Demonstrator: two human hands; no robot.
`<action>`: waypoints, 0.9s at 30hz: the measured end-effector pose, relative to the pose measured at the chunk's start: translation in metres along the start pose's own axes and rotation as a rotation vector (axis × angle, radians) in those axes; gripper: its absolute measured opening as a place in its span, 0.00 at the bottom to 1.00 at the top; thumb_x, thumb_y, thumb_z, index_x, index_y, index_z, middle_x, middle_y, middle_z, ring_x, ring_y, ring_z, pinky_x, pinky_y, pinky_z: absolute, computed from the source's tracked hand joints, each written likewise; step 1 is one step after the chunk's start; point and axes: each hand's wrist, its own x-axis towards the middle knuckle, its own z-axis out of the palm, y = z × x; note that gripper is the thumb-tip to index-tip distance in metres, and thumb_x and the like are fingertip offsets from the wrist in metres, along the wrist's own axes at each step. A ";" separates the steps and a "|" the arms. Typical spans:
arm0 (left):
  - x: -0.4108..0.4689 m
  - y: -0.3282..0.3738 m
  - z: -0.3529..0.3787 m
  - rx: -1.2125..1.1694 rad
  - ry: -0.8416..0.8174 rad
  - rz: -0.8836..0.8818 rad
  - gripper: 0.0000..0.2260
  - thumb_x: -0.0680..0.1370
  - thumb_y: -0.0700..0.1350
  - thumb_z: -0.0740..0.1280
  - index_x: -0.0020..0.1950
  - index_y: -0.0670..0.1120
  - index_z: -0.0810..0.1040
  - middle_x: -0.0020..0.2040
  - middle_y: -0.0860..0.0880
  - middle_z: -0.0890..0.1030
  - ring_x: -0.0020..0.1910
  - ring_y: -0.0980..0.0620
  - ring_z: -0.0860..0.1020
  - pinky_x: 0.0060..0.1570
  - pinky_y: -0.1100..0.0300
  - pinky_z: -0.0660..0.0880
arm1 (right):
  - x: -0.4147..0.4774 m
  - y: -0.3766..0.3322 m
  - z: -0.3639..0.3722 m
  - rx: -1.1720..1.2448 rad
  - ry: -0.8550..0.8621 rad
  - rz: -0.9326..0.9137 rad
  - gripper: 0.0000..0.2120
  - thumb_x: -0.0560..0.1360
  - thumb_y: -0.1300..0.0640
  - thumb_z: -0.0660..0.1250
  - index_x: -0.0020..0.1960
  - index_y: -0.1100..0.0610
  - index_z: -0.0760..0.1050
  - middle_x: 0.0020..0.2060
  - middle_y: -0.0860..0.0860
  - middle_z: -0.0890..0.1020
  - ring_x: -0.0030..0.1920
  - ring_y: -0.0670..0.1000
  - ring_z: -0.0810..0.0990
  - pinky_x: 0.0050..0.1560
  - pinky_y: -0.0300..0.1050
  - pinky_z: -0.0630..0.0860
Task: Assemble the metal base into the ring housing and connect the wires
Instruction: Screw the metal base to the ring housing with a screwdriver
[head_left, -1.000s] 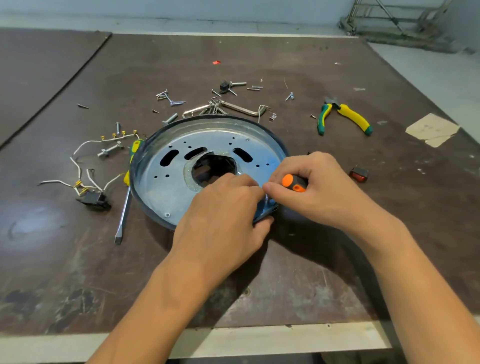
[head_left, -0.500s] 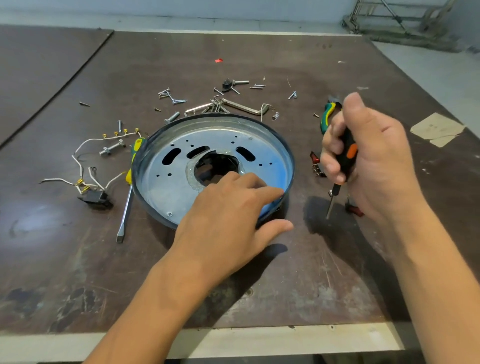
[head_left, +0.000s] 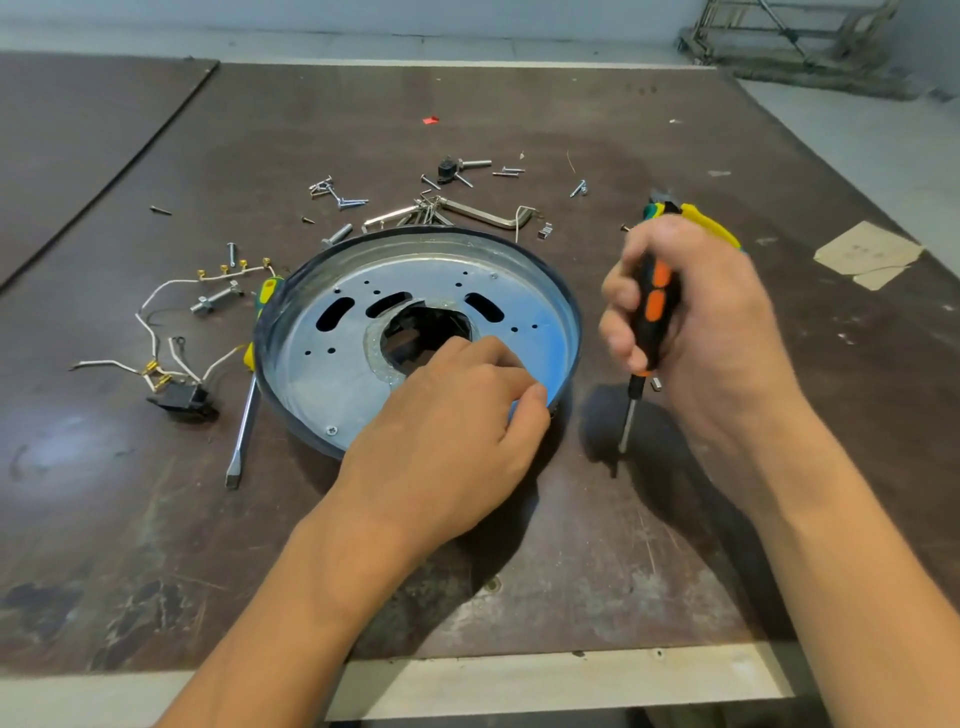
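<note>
Table (head_left: 519, 104): base (head_left: 332, 384) in housing (head_left: 569, 312), centre. Wires (head_left: 156, 299), switch (head_left: 182, 400) left. Screws (head_left: 343, 200), hex keys (head_left: 483, 214) behind. Screwdriver (head_left: 655, 306) right of housing; pliers (head_left: 709, 226) behind it.

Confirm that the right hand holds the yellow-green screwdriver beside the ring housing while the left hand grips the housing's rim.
Wrong tool: in the head view the right hand holds the orange-and-black screwdriver beside the ring housing, while the left hand grips the housing's rim.

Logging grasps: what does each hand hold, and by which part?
Right hand grips the black-and-orange screwdriver by its handle. Left hand rests on the round metal base; pinch unclear.
</note>
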 end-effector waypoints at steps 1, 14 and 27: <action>0.000 0.000 0.000 -0.003 0.008 -0.005 0.19 0.81 0.55 0.51 0.47 0.52 0.81 0.51 0.58 0.76 0.52 0.58 0.71 0.49 0.52 0.76 | 0.000 -0.005 -0.001 0.141 -0.019 0.009 0.07 0.77 0.53 0.59 0.43 0.54 0.72 0.31 0.52 0.72 0.26 0.53 0.72 0.26 0.40 0.65; 0.001 -0.001 -0.003 -0.024 -0.034 -0.037 0.17 0.78 0.42 0.56 0.60 0.52 0.80 0.60 0.57 0.76 0.61 0.56 0.71 0.58 0.51 0.73 | -0.008 -0.005 0.024 0.299 -0.098 -0.162 0.04 0.77 0.61 0.53 0.50 0.58 0.66 0.38 0.56 0.71 0.36 0.53 0.69 0.36 0.48 0.69; 0.001 -0.001 -0.002 -0.017 -0.024 -0.032 0.17 0.79 0.43 0.56 0.60 0.53 0.81 0.60 0.57 0.76 0.61 0.56 0.70 0.59 0.51 0.73 | -0.009 0.001 0.027 0.253 -0.131 -0.205 0.05 0.78 0.62 0.52 0.51 0.58 0.66 0.39 0.56 0.70 0.37 0.54 0.68 0.37 0.48 0.69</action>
